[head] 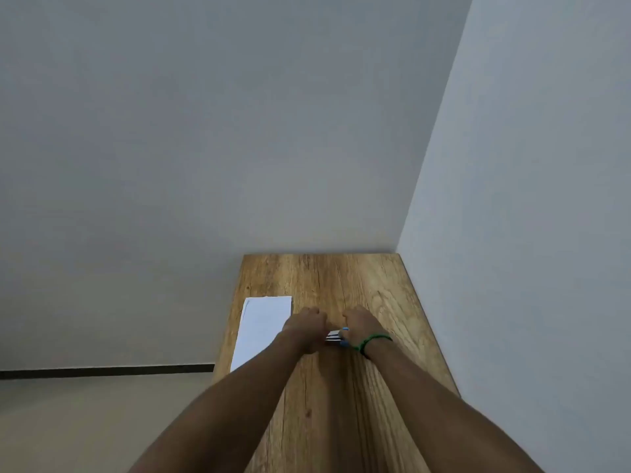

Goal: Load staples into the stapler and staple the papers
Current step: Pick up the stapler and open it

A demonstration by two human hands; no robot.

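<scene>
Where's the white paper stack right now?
In the head view, the white paper stack lies flat along the left edge of the wooden table, just left of the left hand, whose forearm hides the near corner.

One head-worn wide-angle view looks forward and down along the narrow wood-grain tabletop [341,281], which sits low in the picture. Pale grey walls [205,131] behind and right of it fill most of the picture; both forearms reach in from below.
</scene>
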